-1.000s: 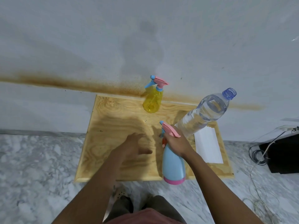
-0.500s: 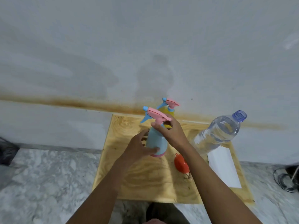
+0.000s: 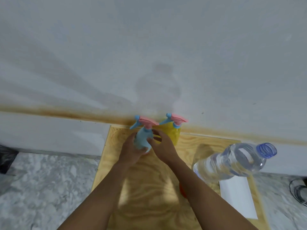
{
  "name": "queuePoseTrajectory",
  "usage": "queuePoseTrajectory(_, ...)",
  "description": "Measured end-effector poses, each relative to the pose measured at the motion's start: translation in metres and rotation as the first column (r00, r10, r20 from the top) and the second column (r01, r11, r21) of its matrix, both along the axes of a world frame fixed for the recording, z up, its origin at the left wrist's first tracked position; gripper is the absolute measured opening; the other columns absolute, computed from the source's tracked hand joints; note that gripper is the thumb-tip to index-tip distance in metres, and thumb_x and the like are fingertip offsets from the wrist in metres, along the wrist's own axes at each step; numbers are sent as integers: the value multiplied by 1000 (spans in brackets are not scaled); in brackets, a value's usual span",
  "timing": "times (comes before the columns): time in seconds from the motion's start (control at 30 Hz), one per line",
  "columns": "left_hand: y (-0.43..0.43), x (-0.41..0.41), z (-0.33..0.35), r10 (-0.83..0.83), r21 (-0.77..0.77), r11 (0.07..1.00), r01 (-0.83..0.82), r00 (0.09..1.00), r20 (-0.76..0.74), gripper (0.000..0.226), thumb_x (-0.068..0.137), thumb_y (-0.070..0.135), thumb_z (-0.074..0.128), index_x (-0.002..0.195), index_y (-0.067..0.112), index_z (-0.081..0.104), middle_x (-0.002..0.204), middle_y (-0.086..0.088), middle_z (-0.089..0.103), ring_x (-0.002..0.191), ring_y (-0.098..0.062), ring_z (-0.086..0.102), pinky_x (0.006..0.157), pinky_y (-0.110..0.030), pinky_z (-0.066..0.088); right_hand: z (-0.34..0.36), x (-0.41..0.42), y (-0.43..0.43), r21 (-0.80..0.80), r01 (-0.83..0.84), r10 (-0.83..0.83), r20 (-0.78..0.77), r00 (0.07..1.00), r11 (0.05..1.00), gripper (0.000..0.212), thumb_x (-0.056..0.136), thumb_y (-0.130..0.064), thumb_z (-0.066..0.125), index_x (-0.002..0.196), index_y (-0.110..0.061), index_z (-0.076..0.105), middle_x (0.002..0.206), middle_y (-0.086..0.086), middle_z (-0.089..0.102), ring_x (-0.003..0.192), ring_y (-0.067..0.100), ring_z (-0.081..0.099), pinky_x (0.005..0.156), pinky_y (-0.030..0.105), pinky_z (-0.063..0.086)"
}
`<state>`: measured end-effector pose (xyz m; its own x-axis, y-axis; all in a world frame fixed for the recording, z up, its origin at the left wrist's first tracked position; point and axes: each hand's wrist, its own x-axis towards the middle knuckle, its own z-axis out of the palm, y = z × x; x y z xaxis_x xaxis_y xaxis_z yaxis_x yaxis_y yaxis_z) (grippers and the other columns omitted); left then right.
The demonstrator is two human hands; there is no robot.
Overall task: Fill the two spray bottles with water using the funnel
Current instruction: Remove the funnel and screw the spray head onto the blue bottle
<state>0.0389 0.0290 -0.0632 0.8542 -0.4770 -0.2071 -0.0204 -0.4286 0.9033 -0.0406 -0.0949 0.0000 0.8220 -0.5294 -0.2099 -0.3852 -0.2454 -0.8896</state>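
A light-blue spray bottle (image 3: 142, 138) with a pink trigger head stands near the back of the wooden board (image 3: 149, 196). My left hand (image 3: 131, 151) wraps its body from the left. My right hand (image 3: 162, 147) touches it from the right, fingers spread against its side. A yellow spray bottle (image 3: 172, 133) with the same pink head stands just behind, close to the wall. A clear water bottle (image 3: 232, 161), uncapped and partly full, stands at the right. The orange funnel (image 3: 182, 190) lies on the board, mostly hidden under my right forearm.
A white sheet of paper (image 3: 237, 198) lies on the board's right side. The board rests on a marble floor (image 3: 41, 188) against a white wall with a brown stain line. A dark object (image 3: 7, 156) sits at the far left, cables (image 3: 299, 191) at the far right.
The blue spray bottle has moved from the board's front to the back, next to the yellow one. My left hand came to grip it; my right hand slid from its head to its side.
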Motion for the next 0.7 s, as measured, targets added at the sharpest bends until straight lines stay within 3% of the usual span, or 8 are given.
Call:
queuePoseTrajectory(0.1,-9,12,-9,19,14,1000,-19,1000,-3,65,73,16,86,130,17,56,121,1,65,109,-16,63,82,-22,49,-10,7,1,-21,-32,32,-5,999,999,53,90,-23,68,140,-18,52,134,-2,59,116,11,61,101,31,51)
queuePoseTrajectory(0.2,-16,18,-7,24,-1,1000,-24,1000,-6,55,74,28,85,121,23,57,108,10,66,95,2,63,71,-8,49,-16,13,1,-19,-56,56,-12,998,998,62,91,-21,69,148,-19,44,136,4,50,118,16,60,103,32,50)
queuePoseTrajectory(0.27,-19,23,-11,42,-5,999,-42,999,-10,66,69,41,82,127,21,57,116,8,67,103,-2,65,81,-18,54,-19,15,0,-11,-53,53,-3,999,999,61,90,-17,69,147,-17,45,130,1,52,113,13,61,102,28,50)
queuePoseTrajectory(0.37,-22,30,-19,45,-5,999,-45,999,-6,69,71,26,82,133,16,55,121,1,67,110,-15,66,83,-27,55,-15,16,-3,4,-59,59,17,998,998,53,89,-9,69,139,-11,51,120,-11,56,107,6,59,94,12,46)
queuePoseTrajectory(0.47,-26,35,-20,44,-17,999,-44,999,10,77,64,45,78,132,16,55,117,2,67,105,-12,66,83,-31,57,-19,12,-5,-2,-77,76,-31,997,997,52,92,-23,67,141,-19,51,141,-2,53,126,12,54,107,31,45)
queuePoseTrajectory(0.57,-25,35,-18,30,-35,999,-30,999,18,84,56,52,78,131,21,55,117,3,67,104,-9,65,84,-32,56,-20,-1,-9,-70,-15,13,-41,999,997,37,93,-29,65,129,-21,60,123,-12,64,108,3,62,98,37,52)
queuePoseTrajectory(0.63,-22,36,-15,21,-32,999,-19,999,47,80,55,49,81,128,29,53,114,8,67,101,3,63,80,-19,52,-19,-15,-12,-125,103,-108,-33,994,987,27,93,-26,63,120,-22,64,107,-18,65,93,-1,63,89,36,55)
queuePoseTrajectory(0.7,-20,31,-13,43,-14,999,-42,994,101,79,55,41,89,125,28,54,109,10,66,96,2,64,71,-12,49,-18,-30,-16,-194,243,-245,14,969,950,20,91,-25,63,111,-26,64,98,-18,66,86,-1,63,81,35,56)
